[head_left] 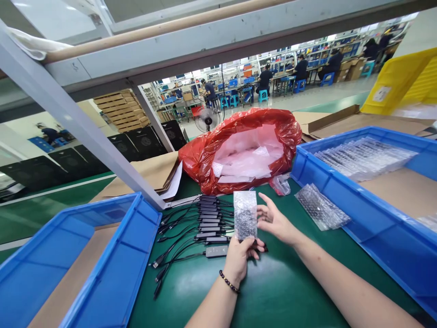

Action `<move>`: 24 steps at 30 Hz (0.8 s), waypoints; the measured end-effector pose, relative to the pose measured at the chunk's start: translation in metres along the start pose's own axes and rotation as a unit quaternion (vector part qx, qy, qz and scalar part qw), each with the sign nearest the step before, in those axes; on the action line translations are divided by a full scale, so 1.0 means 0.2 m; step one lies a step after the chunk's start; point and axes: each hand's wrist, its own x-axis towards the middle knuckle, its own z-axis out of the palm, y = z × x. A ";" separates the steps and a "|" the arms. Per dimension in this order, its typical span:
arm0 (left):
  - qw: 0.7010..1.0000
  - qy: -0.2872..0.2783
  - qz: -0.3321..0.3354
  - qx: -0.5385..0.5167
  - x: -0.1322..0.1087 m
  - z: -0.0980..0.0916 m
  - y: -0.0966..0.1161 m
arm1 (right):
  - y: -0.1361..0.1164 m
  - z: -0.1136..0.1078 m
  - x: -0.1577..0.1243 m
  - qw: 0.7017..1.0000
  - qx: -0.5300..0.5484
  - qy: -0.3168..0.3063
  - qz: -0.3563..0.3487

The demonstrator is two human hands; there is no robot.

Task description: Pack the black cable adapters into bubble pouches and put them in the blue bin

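Note:
A bubble-wrap pouch (245,214) stands upright in my left hand (240,257), which grips its lower end between thumb and fingers. Something small and dark shows by the fingertips of that hand, too small to name. Just right of the pouch is my right hand (275,221), its fingers apart and the fingertips close to the pouch's edge; whether they touch it I cannot tell. To the left, several grey adapters with black cables (216,251) lie in a column on the green table (273,291). More flat bubble-wrap pouches (321,207) lie on the right.
A red plastic bag (201,157) holding white pouches stands behind the hands. A blue bin (136,237) with a cardboard base is on the left. Another blue bin (355,200), with rows of wrapped items (368,157), borders the right. A metal frame post (85,127) slants down at left.

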 end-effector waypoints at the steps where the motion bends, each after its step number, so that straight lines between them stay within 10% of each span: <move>1: 1.000 0.011 0.012 -0.019 0.00 0.00 0.00 | 0.01 0.04 -0.02 0.999 -0.029 -0.014 -0.022; 11: 0.990 -0.022 0.028 -0.135 0.02 -0.07 0.07 | 0.06 0.12 -0.08 0.941 -0.286 -0.027 -0.177; 17: 0.972 0.062 0.060 -0.218 0.07 -0.13 0.14 | 0.03 0.10 -0.07 0.957 -0.205 -0.169 -0.115; 24: 0.971 0.065 0.057 -0.223 0.04 -0.05 0.04 | 0.09 0.15 -0.07 0.987 -0.138 -0.087 0.009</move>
